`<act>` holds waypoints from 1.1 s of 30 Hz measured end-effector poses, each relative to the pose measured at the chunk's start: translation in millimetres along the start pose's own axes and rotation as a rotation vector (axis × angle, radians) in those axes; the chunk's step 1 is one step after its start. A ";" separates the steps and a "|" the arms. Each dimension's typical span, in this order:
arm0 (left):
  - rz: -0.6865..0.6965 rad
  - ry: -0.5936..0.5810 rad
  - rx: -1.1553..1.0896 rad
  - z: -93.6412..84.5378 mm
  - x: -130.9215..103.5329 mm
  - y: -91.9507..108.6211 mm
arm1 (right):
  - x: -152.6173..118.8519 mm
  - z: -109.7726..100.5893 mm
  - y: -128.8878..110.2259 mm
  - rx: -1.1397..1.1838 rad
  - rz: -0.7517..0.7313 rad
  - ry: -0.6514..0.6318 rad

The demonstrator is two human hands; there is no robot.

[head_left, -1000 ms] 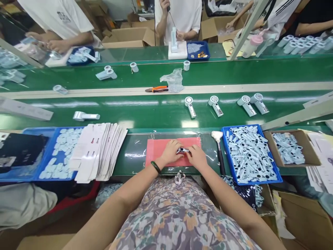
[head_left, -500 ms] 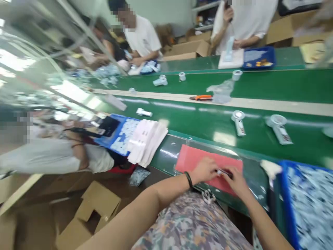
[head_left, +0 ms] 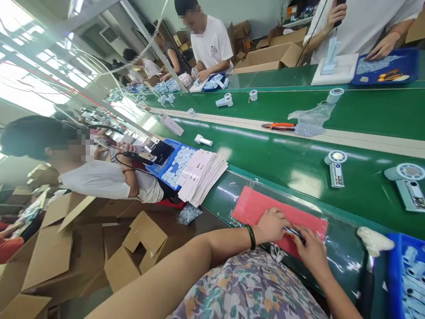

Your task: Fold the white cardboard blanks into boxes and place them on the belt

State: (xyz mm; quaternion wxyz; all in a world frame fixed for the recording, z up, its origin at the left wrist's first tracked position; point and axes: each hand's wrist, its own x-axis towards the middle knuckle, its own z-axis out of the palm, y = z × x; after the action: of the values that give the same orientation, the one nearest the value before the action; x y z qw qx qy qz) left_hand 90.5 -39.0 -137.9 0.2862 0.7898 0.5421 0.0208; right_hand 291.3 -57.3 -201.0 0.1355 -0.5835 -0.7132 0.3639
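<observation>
On a red-pink mat (head_left: 247, 206) my left hand (head_left: 272, 225) and my right hand (head_left: 310, 250) come close together. Between them is a slim dark piece with a pale edge (head_left: 295, 234), too small to name. The fingers of my left hand close on its left end, and my right hand pinches its other end. To the right lies a hammer with a white wrapped head (head_left: 374, 243) and a black handle. Beyond the mat, a pale blue handheld fan body (head_left: 337, 170) lies on the green conveyor, its handle showing the inside.
Right of the hammer stands a blue bin (head_left: 395, 266) of pale blue parts. A stack of white cards (head_left: 202, 175) sits at left by a blue tray (head_left: 169, 177). Orange-handled pliers (head_left: 280, 126) lie on the conveyor's middle strip. Co-workers sit left and opposite. Cardboard boxes (head_left: 146, 239) are below left.
The camera view has shifted, so the belt and mat sit further right and the picture is sharper. Both hands remain together on the slim piece over the mat.
</observation>
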 end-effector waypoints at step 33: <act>0.172 0.060 0.371 -133.0 188.7 -114.4 | 35.0 -167.9 63.9 -0.439 0.864 0.341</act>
State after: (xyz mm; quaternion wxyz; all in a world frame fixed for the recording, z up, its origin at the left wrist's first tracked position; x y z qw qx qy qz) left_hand 25.9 210.5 -133.5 0.1164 0.8714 0.4754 -0.0315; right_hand 432.1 39.4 -135.0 -0.0384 -0.8907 -0.4345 0.1280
